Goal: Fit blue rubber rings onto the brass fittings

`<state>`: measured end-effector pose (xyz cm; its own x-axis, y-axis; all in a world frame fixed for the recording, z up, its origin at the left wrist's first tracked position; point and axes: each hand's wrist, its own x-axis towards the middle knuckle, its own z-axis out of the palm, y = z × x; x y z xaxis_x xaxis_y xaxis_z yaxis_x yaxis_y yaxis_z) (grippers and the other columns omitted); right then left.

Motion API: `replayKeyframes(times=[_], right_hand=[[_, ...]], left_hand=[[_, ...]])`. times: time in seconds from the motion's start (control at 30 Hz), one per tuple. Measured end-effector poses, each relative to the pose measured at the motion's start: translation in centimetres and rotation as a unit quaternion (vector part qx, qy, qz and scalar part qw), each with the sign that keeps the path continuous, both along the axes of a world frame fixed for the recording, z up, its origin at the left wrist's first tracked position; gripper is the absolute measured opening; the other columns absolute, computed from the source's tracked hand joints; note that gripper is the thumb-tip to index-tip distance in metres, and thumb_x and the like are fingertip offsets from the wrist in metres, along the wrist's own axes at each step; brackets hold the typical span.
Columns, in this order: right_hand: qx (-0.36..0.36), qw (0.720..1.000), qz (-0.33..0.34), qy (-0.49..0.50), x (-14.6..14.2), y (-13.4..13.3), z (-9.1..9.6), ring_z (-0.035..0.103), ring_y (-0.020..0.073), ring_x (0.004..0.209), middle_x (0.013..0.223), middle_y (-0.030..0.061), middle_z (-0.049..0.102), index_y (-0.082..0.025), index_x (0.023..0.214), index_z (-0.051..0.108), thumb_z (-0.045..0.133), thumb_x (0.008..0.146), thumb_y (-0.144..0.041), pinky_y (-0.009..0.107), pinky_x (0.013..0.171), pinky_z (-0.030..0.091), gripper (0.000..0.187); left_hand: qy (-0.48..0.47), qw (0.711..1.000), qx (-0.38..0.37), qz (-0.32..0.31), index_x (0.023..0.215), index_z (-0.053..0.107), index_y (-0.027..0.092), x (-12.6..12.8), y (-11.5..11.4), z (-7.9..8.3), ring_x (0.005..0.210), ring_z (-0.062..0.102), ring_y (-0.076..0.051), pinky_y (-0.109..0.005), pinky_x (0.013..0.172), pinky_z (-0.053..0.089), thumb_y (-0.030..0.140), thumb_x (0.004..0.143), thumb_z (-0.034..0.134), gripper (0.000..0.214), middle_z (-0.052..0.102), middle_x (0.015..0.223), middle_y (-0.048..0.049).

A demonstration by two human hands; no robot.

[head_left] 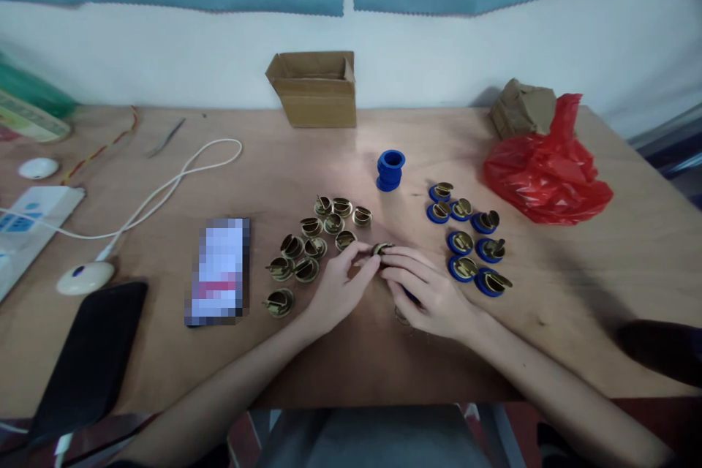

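My left hand (pixel 337 285) pinches a round brass piece (pixel 382 248) between thumb and forefinger. From the other side, the fingers of my right hand (pixel 436 292) close on the same piece. Something dark blue (pixel 411 295) shows in a gap under my right hand, mostly hidden, with a brass edge (pixel 401 316) just below it. Left of my hands lie several loose round brass pieces (pixel 311 247) with raised flaps. To the right, several similar brass pieces sit in blue rings (pixel 461 268). Beyond my hands stands a short stack of blue rings (pixel 390 171).
A cardboard box (pixel 321 104) stands by the wall. At right rear are a red plastic bag (pixel 548 179) and a brown package (pixel 523 108). Leftward lie a lit phone (pixel 220 270), a black device (pixel 91 355), a white cable (pixel 159 205) and a power strip (pixel 36 223).
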<state>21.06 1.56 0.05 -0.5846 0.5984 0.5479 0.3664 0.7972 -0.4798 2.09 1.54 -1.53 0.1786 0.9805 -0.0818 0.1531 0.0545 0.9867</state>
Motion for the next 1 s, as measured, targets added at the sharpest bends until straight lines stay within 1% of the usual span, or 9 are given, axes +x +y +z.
replayKeyframes(times=[0.1,0.17,0.27,0.33,0.47,0.57,0.8,1.0], right_hand=[[0.003,0.999,-0.008,0.035,-0.2,-0.1,0.2,0.063,0.0266,0.115,0.113,0.0137,0.070,-0.015,0.113,0.064,0.057,0.086,0.001,0.046,0.096,0.058,0.032],[0.006,0.998,-0.035,0.054,-0.1,-0.1,0.6,0.065,0.0254,0.107,0.110,0.0121,0.070,-0.017,0.113,0.064,0.056,0.086,0.000,0.045,0.091,0.058,0.033],[0.002,0.995,-0.085,0.043,0.3,0.1,1.2,0.066,0.0234,0.094,0.105,0.0106,0.068,-0.019,0.110,0.064,0.057,0.088,-0.004,0.041,0.082,0.057,0.028],[-0.020,0.995,-0.097,0.022,0.5,0.3,1.5,0.065,0.0224,0.089,0.101,0.0096,0.067,-0.020,0.108,0.064,0.057,0.090,-0.007,0.039,0.078,0.055,0.023],[-0.078,0.995,-0.062,-0.008,0.6,0.5,1.3,0.061,0.0200,0.081,0.091,0.0070,0.064,-0.021,0.102,0.063,0.053,0.093,-0.012,0.035,0.071,0.053,0.016],[-0.104,0.993,-0.049,-0.019,0.5,0.5,1.0,0.058,0.0186,0.077,0.088,0.0057,0.061,-0.020,0.099,0.061,0.052,0.094,-0.014,0.033,0.069,0.051,0.012],[-0.119,0.991,-0.044,-0.050,0.8,0.4,1.2,0.054,0.0177,0.073,0.081,0.0037,0.056,-0.019,0.089,0.056,0.054,0.094,-0.017,0.032,0.065,0.046,0.005],[-0.119,0.991,-0.043,-0.042,0.9,0.6,1.0,0.055,0.0174,0.072,0.080,0.0023,0.055,-0.020,0.091,0.053,0.054,0.096,-0.020,0.031,0.065,0.046,0.005]], left_hand=[[0.003,1.000,0.006,0.010,0.095,0.061,0.020,0.0,0.1,0.0,0.087,0.065,-0.016,-0.026,0.077,0.050,0.031,0.093,0.056,0.012,0.070,0.094,-0.0010],[-0.012,1.000,0.001,0.014,0.094,0.062,0.020,0.0,0.1,0.1,0.084,0.065,-0.015,-0.026,0.076,0.050,0.033,0.095,0.055,0.015,0.070,0.092,-0.0008],[-0.028,1.000,-0.009,0.000,0.092,0.063,0.019,0.0,0.1,0.1,0.078,0.064,-0.016,-0.027,0.073,0.051,0.037,0.097,0.052,0.021,0.069,0.087,-0.0009],[-0.023,1.000,-0.010,-0.005,0.092,0.063,0.019,0.0,0.0,0.2,0.078,0.064,-0.016,-0.027,0.072,0.051,0.037,0.096,0.054,0.021,0.069,0.087,-0.0011],[-0.009,1.000,-0.004,-0.009,0.089,0.065,0.019,-0.1,-0.1,0.3,0.080,0.065,-0.017,-0.026,0.071,0.050,0.035,0.095,0.056,0.019,0.071,0.085,-0.0014],[0.003,1.000,0.006,-0.005,0.086,0.065,0.019,-0.1,0.0,0.4,0.080,0.064,-0.017,-0.026,0.070,0.049,0.035,0.096,0.054,0.022,0.071,0.084,-0.0016],[0.017,1.000,0.012,-0.007,0.084,0.064,0.018,-0.1,-0.1,0.2,0.074,0.060,-0.015,-0.025,0.069,0.046,0.036,0.094,0.057,0.022,0.066,0.079,0.0004],[0.008,1.000,0.023,0.001,0.083,0.064,0.018,0.1,-0.2,0.3,0.074,0.060,-0.015,-0.026,0.070,0.047,0.032,0.091,0.061,0.016,0.065,0.077,0.0008]])
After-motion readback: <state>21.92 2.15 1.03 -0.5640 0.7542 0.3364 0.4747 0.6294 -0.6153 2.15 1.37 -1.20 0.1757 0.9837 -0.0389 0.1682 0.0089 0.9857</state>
